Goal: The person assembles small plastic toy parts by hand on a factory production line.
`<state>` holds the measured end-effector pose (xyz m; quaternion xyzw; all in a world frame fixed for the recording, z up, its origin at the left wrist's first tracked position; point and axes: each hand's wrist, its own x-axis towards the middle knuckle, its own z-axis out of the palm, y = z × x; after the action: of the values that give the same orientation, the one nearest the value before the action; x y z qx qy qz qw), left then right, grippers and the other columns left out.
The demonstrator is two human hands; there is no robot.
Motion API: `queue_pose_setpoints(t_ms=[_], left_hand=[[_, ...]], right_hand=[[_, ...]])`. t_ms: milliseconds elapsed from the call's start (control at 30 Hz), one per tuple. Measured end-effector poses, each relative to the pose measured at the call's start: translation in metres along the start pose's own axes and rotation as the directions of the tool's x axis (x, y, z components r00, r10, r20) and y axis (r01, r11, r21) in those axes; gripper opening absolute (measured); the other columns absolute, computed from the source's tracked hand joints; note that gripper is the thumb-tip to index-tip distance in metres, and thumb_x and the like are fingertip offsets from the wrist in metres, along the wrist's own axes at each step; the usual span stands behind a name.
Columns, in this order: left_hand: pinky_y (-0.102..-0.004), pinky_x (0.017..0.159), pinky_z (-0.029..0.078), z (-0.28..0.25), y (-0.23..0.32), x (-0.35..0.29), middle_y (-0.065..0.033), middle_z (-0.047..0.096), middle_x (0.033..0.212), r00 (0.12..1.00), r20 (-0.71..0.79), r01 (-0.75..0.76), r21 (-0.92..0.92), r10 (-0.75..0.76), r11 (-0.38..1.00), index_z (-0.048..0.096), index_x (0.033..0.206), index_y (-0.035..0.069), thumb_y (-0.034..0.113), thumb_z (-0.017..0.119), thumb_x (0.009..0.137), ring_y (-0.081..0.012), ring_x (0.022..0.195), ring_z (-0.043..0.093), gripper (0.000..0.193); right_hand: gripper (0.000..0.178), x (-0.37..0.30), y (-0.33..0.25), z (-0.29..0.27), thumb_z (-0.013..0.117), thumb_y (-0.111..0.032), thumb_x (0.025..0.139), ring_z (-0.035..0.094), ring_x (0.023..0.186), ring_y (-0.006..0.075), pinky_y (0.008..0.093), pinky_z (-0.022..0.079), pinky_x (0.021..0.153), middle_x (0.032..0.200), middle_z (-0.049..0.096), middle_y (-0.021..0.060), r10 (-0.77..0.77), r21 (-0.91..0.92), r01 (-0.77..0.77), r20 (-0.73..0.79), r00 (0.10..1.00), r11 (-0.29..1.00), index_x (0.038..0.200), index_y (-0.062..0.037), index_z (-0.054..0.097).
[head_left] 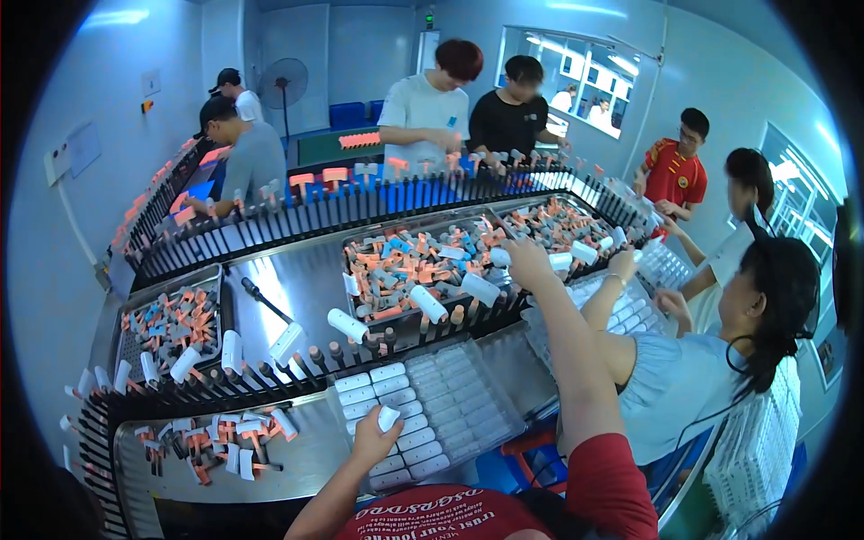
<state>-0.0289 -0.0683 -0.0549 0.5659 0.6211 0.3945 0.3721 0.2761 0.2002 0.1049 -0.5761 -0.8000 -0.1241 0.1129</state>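
My left hand [373,439] is closed on a small white plastic casing [388,418], just above a clear blister tray [461,389]. The tray's left columns hold rows of white casings [427,453]; its right compartments show clear plastic. My right arm stretches forward over the line of upright pegs. At its end my right hand [529,266] closes around another white casing [499,257] at the peg line, its fingertips partly hidden. Other white casings [428,304] sit tilted on peg tops to the left of that hand.
Beyond the pegs a metal tray [349,310] holds a heap of orange and grey parts [405,265]. More parts [216,438] lie at the near left. A person in a light top [684,382] works close on my right, arms near mine. Several other people stand around the line.
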Motion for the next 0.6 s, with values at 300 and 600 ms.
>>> queue_pose_setpoints(t_ms=[300,600], left_hand=[[-0.0367,0.062,0.049,0.000,0.008,-0.014,-0.0171,0.064,0.076,0.990,-0.124,-0.061,0.003,0.061,0.998,0.056,0.089,0.002,0.023,0.069,0.074,-0.0318,0.071,0.064,0.028],[-0.0350,0.063,0.049,0.002,0.012,-0.010,-0.0153,0.064,0.077,0.992,-0.113,-0.049,0.012,0.050,0.999,0.055,0.096,0.001,0.026,0.069,0.074,-0.0269,0.072,0.064,0.036]], right_hand=[[0.044,0.006,0.000,-0.009,0.067,-0.027,0.066,0.060,0.091,0.0347,0.0409,0.047,0.079,0.095,0.063,0.0196,-0.026,0.289,-0.060,0.286,0.958,0.955,0.102,-0.0025,0.059],[0.036,-0.029,-0.081,0.013,0.063,-0.021,0.073,0.058,0.090,0.0357,0.0458,0.046,0.076,0.096,0.059,0.0174,-0.079,0.450,0.067,0.008,0.997,0.890,0.103,-0.0046,0.053]])
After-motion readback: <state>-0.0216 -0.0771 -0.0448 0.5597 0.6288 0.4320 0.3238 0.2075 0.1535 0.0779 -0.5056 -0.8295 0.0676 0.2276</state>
